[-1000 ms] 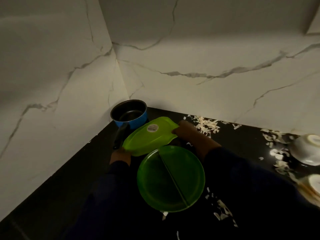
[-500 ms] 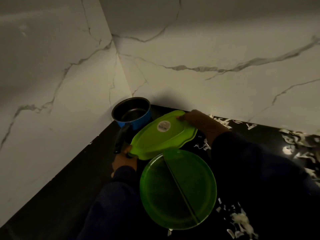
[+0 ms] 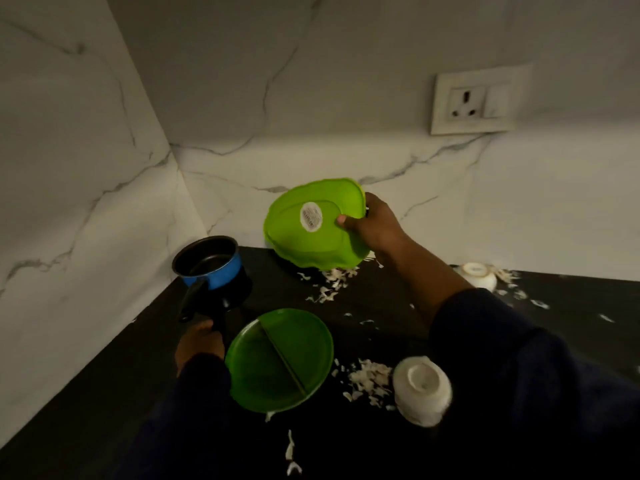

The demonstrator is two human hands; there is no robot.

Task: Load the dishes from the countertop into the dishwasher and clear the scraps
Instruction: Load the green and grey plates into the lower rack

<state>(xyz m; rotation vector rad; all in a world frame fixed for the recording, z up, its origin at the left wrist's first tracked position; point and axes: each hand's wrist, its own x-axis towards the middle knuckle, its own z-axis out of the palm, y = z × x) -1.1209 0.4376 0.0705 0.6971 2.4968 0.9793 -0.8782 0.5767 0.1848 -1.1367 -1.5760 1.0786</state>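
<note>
Gripping the lime-green plate (image 3: 313,244) by its right edge, the right hand (image 3: 375,227) has its thumb pressed on the underside and its fingers curled behind the rim. The plate is lifted clear of the black bench (image 3: 104,375) and tilted nearly upright, its underside with a round white sticker (image 3: 311,216) turned toward the camera, in front of the marbled wall (image 3: 86,168).

The left hand (image 3: 199,346) sits low at the bench's left, closed near the end of the black handle (image 3: 192,301) of a blue saucepan (image 3: 211,265); whether it actually clasps the handle cannot be told in the dim light. The saucepan stands upright in the corner.

Just beside the left hand lies a round, darker green divided plate (image 3: 280,358), flat on the bench. To its right a white bowl (image 3: 422,389) rests upside down, with pale scraps (image 3: 367,377) scattered between them. More scraps (image 3: 332,282) lie beneath the raised plate. A second overturned white bowl (image 3: 478,274) sits near the back wall, below a wall socket (image 3: 474,103).
</note>
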